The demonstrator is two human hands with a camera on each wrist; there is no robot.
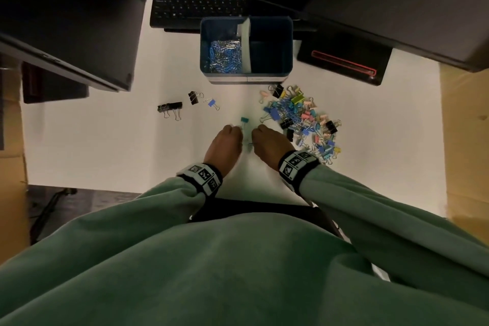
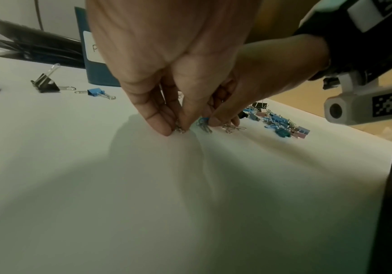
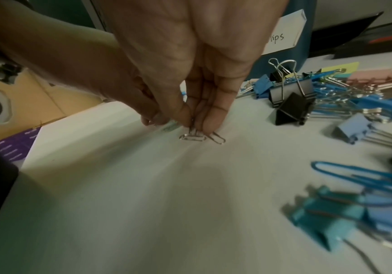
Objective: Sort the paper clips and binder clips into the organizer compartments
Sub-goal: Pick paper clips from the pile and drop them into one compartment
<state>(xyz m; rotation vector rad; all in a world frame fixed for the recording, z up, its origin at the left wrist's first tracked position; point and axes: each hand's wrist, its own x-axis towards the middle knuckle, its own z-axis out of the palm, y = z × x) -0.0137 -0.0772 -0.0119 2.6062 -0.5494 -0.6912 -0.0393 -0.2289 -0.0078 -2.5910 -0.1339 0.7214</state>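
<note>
Two hands work side by side on the white desk [image 1: 111,145]. Our right hand [image 3: 199,61] pinches silver paper clips [image 3: 192,136] against the surface; our left hand [image 2: 166,61] nips another small silver clip [image 2: 180,128] with its fingertips. A teal binder clip [image 1: 244,120] lies just beyond them. To our right sits the mixed heap [image 1: 304,119] of coloured binder clips and paper clips. Farther out stands the blue organizer [image 1: 287,45] — its left compartment holds blue and silver paper clips [image 1: 226,54]. Left of it lie black binder clips [image 1: 170,108] and a blue one [image 1: 211,103] — well apart from the heap.
</note>
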